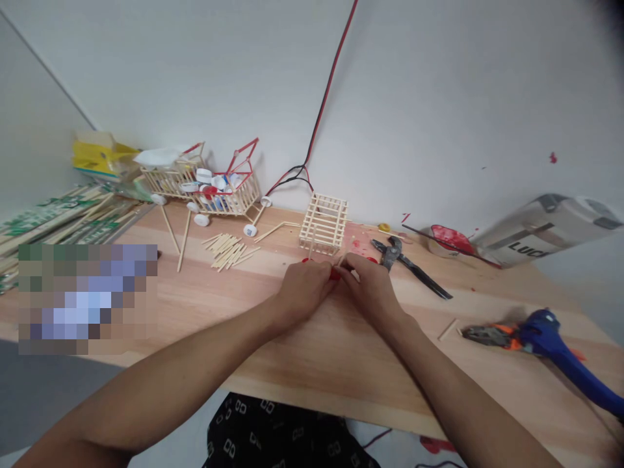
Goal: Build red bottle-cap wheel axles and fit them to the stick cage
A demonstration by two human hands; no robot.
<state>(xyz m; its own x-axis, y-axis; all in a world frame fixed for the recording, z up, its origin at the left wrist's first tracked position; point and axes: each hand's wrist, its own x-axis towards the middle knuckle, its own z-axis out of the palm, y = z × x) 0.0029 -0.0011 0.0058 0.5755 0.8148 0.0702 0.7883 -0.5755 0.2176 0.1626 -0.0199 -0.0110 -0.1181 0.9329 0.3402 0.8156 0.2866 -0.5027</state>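
My left hand (305, 289) and my right hand (370, 283) meet over the middle of the wooden table. Both have their fingers pinched around a small red piece (335, 273), mostly covered by the fingertips, so its exact shape is hidden. Other red edges, like bottle caps, peek out beside the hands. A thin stick (312, 242) rises just behind my left fingers. Directly beyond the hands sits a small crate of glued wooden sticks (324, 222). Black-handled pliers (409, 263) lie to the right of my right hand.
At the back left stand stick-built carts (227, 195) with bottle-cap wheels, one full of caps. Short sticks (229, 250) lie in a pile. A blue glue gun (550, 338) and orange-handled pliers (487, 335) are at right, below a red-stained cup (451, 240) and a grey container (541, 231).
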